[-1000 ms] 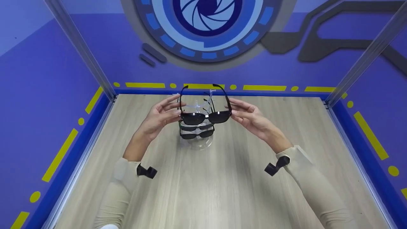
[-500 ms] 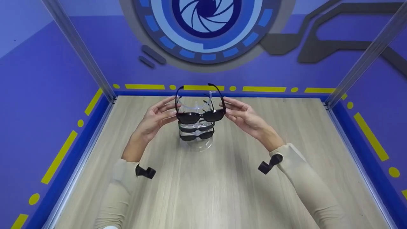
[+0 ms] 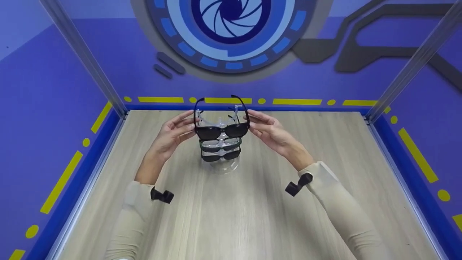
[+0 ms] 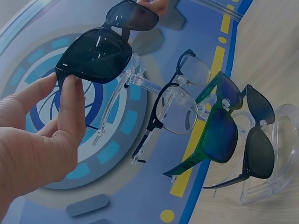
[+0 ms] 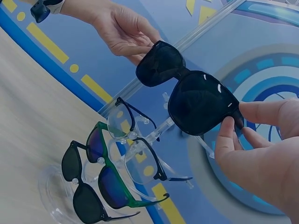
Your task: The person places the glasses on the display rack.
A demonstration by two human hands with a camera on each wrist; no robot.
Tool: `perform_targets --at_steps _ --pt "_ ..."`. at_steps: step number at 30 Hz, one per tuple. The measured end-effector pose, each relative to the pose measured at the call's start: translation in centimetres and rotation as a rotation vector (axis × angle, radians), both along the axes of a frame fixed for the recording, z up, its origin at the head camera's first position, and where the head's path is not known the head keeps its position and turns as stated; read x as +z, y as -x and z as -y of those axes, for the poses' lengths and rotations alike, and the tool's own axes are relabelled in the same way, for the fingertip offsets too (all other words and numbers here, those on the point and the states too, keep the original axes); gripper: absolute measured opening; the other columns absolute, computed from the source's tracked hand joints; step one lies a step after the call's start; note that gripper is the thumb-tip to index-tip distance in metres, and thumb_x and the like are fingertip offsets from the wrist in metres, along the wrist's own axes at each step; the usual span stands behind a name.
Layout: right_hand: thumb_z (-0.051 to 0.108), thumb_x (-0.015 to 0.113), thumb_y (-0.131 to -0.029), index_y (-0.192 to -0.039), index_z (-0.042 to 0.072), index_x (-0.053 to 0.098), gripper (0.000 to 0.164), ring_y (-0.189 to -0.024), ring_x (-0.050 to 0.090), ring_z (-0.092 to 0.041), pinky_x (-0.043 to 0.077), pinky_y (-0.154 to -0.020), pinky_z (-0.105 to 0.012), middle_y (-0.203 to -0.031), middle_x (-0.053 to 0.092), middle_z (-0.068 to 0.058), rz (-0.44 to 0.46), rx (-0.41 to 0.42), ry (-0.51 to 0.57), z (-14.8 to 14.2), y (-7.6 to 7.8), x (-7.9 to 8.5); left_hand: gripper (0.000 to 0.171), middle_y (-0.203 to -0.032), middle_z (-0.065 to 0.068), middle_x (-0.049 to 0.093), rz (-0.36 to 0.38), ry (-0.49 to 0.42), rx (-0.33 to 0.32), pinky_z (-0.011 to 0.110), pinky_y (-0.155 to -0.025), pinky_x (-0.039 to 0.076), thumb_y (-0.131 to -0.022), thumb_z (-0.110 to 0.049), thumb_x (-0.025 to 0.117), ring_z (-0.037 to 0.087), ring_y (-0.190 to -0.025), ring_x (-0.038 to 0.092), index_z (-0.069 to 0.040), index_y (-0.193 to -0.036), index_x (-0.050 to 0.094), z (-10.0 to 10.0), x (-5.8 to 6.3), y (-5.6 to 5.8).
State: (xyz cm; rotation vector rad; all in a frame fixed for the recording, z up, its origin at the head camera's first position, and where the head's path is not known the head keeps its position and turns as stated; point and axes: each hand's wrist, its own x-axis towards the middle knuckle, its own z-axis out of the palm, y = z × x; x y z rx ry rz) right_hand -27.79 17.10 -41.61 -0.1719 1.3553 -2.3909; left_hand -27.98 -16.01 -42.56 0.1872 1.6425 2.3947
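Observation:
Both hands hold one pair of black sunglasses (image 3: 222, 130) above a clear plastic display stand (image 3: 225, 167). The left hand (image 3: 168, 135) pinches the hinge end on the left, and the right hand (image 3: 272, 133) pinches the opposite one. Its temples are unfolded and point to the back wall. Below, the stand bears clear-lens glasses with a dark frame (image 4: 180, 109), green-framed sunglasses (image 4: 219, 133) and, lowest, dark sunglasses (image 4: 260, 151). In the right wrist view the held lenses (image 5: 201, 102) are over the stand's top tier; whether they touch it I cannot tell.
The stand is on a wood-grain table (image 3: 231, 216). Blue printed panels (image 3: 90, 47) with metal corner posts (image 3: 85, 57) close off the back and both sides. Black wrist mounts (image 3: 162, 195) stick out from both sleeves.
The held sunglasses have shifted left with both hands, now more squarely over the stand. More of the clear-lens glasses beneath shows. The glasses on the stand keep their places.

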Motion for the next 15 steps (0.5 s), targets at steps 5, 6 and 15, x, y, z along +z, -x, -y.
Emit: perform_targets --at_steps 5,6,15 --pt "-0.012 0.053 -0.097 -0.149 -0.001 0.045 0.053 -0.108 0.067 -0.013 0.053 -0.098 -0.025 -0.119 0.070 0.000 -0.007 -0.006 -0.014 0.4 0.7 -0.2 0.060 -0.118 0.003 0.076 0.006 -0.010 0.007 0.028 -0.091 0.062 -0.097 0.009 0.059 0.012 -0.104 0.073 0.000 -0.154 0.042 0.3 -0.2 0.3" --pt "-0.012 0.052 -0.098 -0.150 -0.002 0.044 0.054 -0.107 0.066 -0.012 0.053 -0.097 -0.024 -0.121 0.069 -0.001 -0.012 -0.004 -0.023 0.4 0.9 -0.2 0.061 -0.117 0.003 0.076 0.008 -0.013 0.007 0.028 -0.091 0.062 -0.096 0.009 0.060 0.013 -0.104 0.073 -0.001 -0.153 0.042 0.4 -0.2 0.4" --pt "-0.010 0.052 -0.098 -0.154 -0.004 0.037 0.058 -0.105 0.065 -0.011 0.052 -0.097 -0.026 -0.132 0.062 -0.006 -0.028 0.014 -0.071 0.6 2.3 -0.8 0.061 -0.114 0.002 0.077 0.046 -0.007 0.027 0.029 -0.091 0.062 -0.096 0.009 0.062 0.013 -0.100 0.074 -0.002 -0.152 0.044 0.4 -0.8 1.4"
